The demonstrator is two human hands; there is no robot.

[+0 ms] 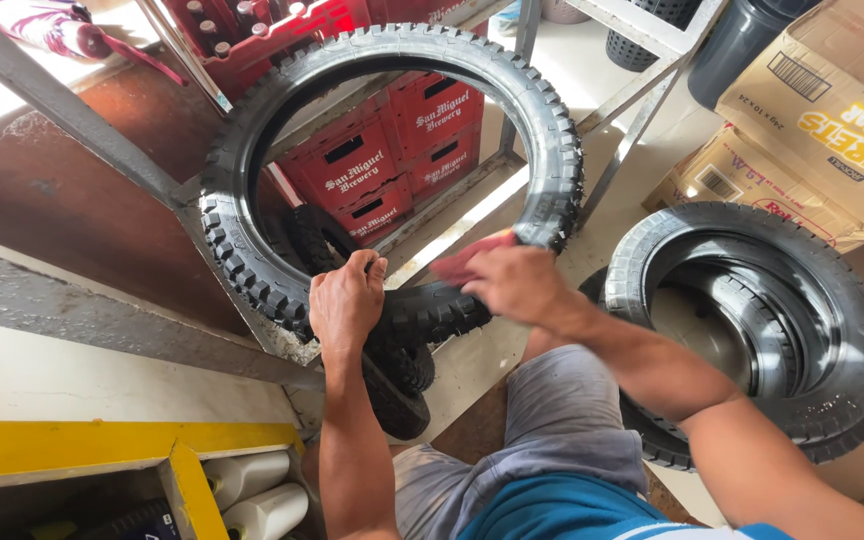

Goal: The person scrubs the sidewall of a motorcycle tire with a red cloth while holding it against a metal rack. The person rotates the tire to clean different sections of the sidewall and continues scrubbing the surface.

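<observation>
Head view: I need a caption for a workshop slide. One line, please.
Left hand steadies a knobby tyre upright while the right hand rubs its tread with a red rag; stacked tyres lie alongside.

Four tires: one knobby tire (252,270) gripped by the left hand (345,303), one tire (402,385) below it, two stacked tires (832,330) right of the right hand (512,283). One red rag (467,262). Two white jugs (252,495). Two cardboard boxes (832,130).

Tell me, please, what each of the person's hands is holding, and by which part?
The left hand grips the knobby tyre at its lower tread. The right hand holds a red cloth, bunched in its fingers, against that tyre.
</observation>
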